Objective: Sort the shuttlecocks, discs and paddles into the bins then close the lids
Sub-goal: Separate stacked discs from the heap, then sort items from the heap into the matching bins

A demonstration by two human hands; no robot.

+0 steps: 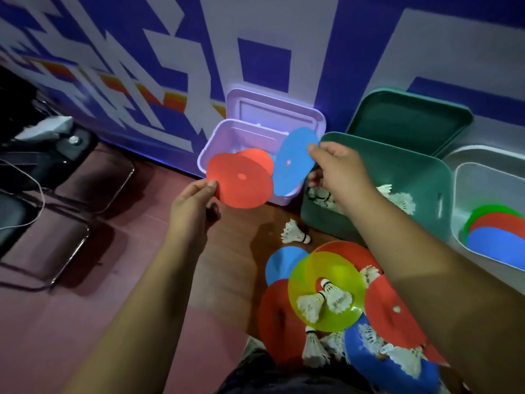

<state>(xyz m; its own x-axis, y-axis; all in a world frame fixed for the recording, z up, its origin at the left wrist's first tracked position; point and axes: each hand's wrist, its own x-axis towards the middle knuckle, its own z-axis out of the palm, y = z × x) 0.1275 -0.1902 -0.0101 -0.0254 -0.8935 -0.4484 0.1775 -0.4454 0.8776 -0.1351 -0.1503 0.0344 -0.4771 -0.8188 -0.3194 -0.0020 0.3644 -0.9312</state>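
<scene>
Scattered on the reddish floor [85,322] just below the person lies a heap of flat plastic discs, red [393,317] and blue [279,264], topped by a translucent yellow-green disc [305,275]. Two white feathered shuttlecocks [336,295] rest on the yellow-green disc, and more poke out among the discs. A lone shuttlecock [294,233] lies apart, nearer the bins.

Above the heap, the left hand [196,201] pinches the rim of a round red disc [241,180] between thumb and fingers. The right hand [338,169] pinches the upper edge of a round blue disc [292,163], which is tilted. The two discs overlap slightly and are held in the air in front of the lilac plastic bin [208,156], whose lid [272,109] stands open against the blue-and-white wall [255,38].

Beside the lilac bin stands a green plastic bin [403,163] holding shuttlecocks, its green lid [409,120] raised behind. At the far right, a pale grey bin [483,186] holds stacked green, red and blue discs [500,223].
</scene>
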